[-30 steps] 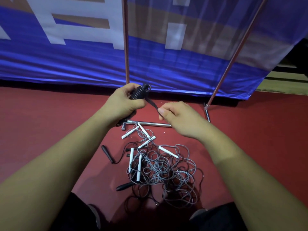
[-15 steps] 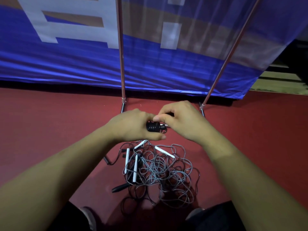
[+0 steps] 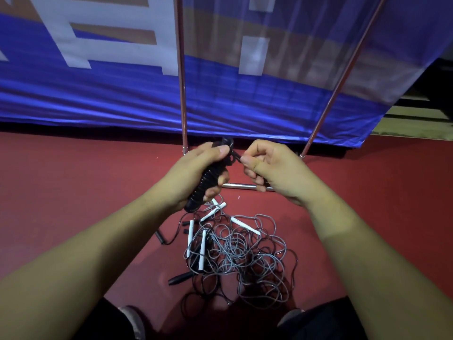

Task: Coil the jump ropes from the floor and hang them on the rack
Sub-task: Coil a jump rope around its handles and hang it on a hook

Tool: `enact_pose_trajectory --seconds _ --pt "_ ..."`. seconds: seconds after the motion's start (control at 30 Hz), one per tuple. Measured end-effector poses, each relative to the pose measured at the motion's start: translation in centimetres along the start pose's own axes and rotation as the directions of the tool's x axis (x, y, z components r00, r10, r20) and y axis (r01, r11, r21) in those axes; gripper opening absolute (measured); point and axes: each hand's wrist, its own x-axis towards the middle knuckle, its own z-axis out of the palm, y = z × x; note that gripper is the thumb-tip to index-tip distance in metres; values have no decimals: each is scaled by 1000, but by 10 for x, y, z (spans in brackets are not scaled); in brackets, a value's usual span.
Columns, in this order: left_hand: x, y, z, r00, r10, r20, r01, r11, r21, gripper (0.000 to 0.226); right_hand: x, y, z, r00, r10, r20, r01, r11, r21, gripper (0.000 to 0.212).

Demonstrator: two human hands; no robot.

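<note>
My left hand [image 3: 196, 173] grips a black jump rope [image 3: 208, 182] wound tightly around its handles. A short free end of that rope runs to my right hand [image 3: 267, 165], which pinches it between thumb and fingers. Both hands are held above the floor, in front of the rack's low crossbar [image 3: 237, 185]. Below them a tangled pile of grey and black jump ropes [image 3: 240, 256] with several white handles lies on the red floor. The rack's two metal uprights [image 3: 181, 77] rise behind my hands; its top is out of view.
A blue and white banner [image 3: 98, 94] hangs behind the rack down to the floor. A loose black handle [image 3: 180, 278] lies at the pile's near left. My shoes [image 3: 132, 320] stand at the bottom edge, close to the pile. Red floor [image 3: 73, 187] stretches left and right.
The hands rose from just above the pile and drew slightly apart. The wound rope bundle now stands more upright in my left hand, with my right hand pulling the free end sideways.
</note>
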Motion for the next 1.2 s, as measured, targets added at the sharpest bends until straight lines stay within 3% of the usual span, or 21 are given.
enact_pose_trajectory --seconds 0.17,0.37,0.5,0.6,0.7,0.77,0.87,0.97,1.03,1.07,1.1,1.2 --pt "0 0 -2 999 14 51 -13 999 -31 34 -2 2 -2 999 46 -6 -46 999 -24 12" --pt "1 -2 6 963 -20 270 143 885 -444 38 1 3 2 996 85 -2 -85 996 -20 14" --pt "3 -2 8 979 -76 189 140 924 -356 37 -1 8 -2 992 125 -35 -124 992 7 14" --pt "4 -5 7 995 -67 72 80 976 -201 38 0 10 0 986 55 -155 -49 998 43 6" --pt "6 -3 5 999 -29 19 31 993 -114 36 1 6 2 967 32 -252 36 966 258 7" --pt "6 -2 3 1000 -20 11 21 994 -103 36 0 3 -2 978 28 -205 66 896 440 1" --pt "6 -3 1 1000 -26 14 27 994 -104 33 -2 2 -7 993 -46 -111 104 793 601 16" --pt "8 -3 0 1000 -25 0 24 994 -107 48 -1 4 -7 986 -102 -132 154 857 491 16" --pt "9 -5 -1 997 -26 -68 20 996 -88 53 1 8 -6 955 -183 -235 215 970 117 15" --pt "10 -6 -2 993 -39 -116 30 996 -83 51 2 8 -4 925 -257 -279 238 966 -99 13" --pt "10 -8 -3 985 -61 -164 48 996 -80 45 3 8 -1 902 -307 -305 253 946 -203 11" --pt "9 -12 -7 962 -147 -231 127 987 -98 46 5 4 7 907 -228 -354 244 970 -1 13"
